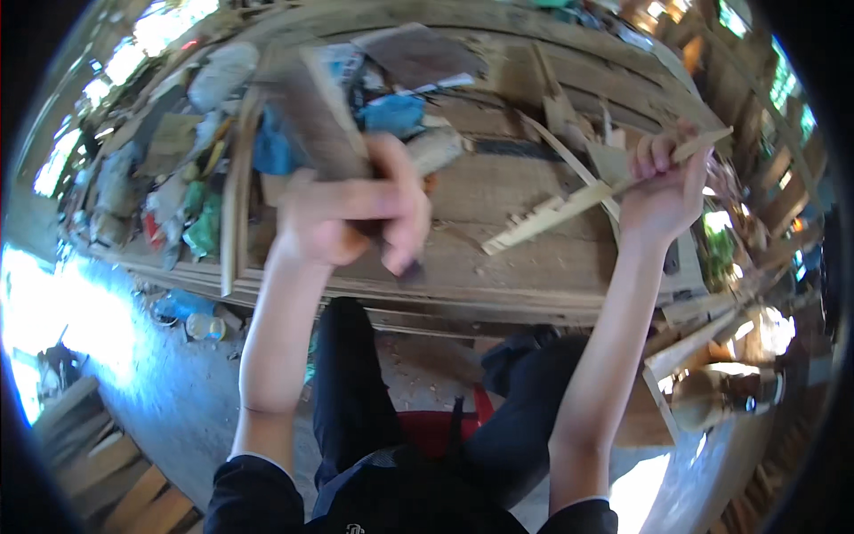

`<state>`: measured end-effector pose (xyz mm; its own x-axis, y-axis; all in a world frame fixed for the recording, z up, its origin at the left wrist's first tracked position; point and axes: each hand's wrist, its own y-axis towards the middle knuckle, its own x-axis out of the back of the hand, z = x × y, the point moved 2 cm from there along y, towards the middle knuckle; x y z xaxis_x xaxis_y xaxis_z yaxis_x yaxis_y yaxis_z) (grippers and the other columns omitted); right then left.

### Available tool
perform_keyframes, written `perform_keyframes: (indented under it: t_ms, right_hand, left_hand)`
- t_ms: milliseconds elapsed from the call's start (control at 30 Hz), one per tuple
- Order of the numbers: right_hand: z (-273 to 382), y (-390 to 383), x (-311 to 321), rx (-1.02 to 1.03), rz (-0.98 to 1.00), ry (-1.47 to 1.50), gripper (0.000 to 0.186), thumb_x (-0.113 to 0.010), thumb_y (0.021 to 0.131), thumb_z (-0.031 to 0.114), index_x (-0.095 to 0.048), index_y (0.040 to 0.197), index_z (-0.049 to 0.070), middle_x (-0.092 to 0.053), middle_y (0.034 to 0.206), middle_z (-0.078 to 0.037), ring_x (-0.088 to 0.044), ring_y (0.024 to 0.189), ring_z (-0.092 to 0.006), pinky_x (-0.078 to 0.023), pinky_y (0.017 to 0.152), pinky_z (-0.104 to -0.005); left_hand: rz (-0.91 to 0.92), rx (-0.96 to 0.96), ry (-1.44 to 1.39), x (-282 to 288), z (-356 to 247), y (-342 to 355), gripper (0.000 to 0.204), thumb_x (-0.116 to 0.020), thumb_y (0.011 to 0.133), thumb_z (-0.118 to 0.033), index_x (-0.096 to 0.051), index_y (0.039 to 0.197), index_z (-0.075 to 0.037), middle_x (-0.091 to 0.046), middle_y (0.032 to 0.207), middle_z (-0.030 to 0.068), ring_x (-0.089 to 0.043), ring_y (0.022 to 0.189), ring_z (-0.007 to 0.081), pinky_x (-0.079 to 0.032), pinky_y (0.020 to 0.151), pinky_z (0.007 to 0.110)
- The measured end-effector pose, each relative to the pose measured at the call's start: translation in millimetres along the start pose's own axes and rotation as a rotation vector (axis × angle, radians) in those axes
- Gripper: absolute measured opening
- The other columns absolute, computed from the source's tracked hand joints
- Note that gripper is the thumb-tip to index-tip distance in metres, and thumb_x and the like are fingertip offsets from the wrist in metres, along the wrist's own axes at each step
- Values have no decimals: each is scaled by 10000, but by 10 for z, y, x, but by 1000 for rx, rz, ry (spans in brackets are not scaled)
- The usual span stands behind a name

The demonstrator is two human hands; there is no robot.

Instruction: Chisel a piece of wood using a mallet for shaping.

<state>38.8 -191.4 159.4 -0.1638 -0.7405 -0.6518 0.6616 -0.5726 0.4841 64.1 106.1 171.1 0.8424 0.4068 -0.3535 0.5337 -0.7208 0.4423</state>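
My left hand [351, 205] is closed around a broad, flat, dark tool [316, 125] that resembles a cleaver. Motion smears both, so the exact kind of tool is unclear; its wide end points up and away, and a dark narrow end sticks out below my fingers. On the right, my right hand [658, 200] grips a thin pale strip of wood [551, 219], palm up, with the fingers curled over it. Chipped notches show along the strip's near-left end, which slants down over the workbench [471, 280]. The tool and the strip are apart.
Plastic bags [222, 76], a blue cloth-like piece [391, 116] and a green bag [205, 227] clutter the bench's left. A round piece of wood [436, 149] lies mid-bench, with loose boards [560, 111] farther right. Stacked planks [133, 472] lie lower left, near a clear jar [206, 327].
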Motion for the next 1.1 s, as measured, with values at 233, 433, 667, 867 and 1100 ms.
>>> perform_keyframes:
  t_ms: [233,433,667,867,1100]
  right_hand:
    - [-760,-92,381,-87,59,-585,195,-591,975,242,-601,960,48,-557,773,7,-484,671,-75,-383,605,-227]
    - [-759,-229,76,-213,254,-301,190,-563,989,218,-580,992,29,-577,778,-28,-567,704,-109,-479,634,-257]
    - [-642,-424,-349,-246,517,-87,92,-478,826,-11,-479,896,50,-530,710,-70,-533,606,-146,-462,578,-280]
    - [-318,-496,-299,-291,190,410,112,-490,811,125,-389,761,121,-345,584,-8,-273,436,-105,-241,400,-268]
    - [-368,-523,34,-356,77,383,353,-479,950,402,-418,739,126,-304,513,-5,-235,378,-138,-215,381,-321]
  left_hand:
    - [207,356,-100,-12,-574,-1256,116,-663,836,-21,-650,945,19,-659,1033,285,-704,762,338,-582,649,385]
    - [-195,224,831,-470,-967,-1821,161,-654,771,25,-662,932,31,-679,982,253,-687,957,354,-547,884,449]
    - [-100,195,1403,-520,-739,-1530,325,-736,787,-256,-662,992,-15,-691,833,152,-689,813,224,-528,740,349]
    - [-411,657,1307,-125,553,-276,521,-675,839,-306,-534,1231,6,-685,889,182,-680,889,316,-529,777,391]
    - [-359,239,1973,359,1620,486,340,-592,875,-261,-615,1118,-24,-664,1012,205,-640,1011,323,-498,897,398]
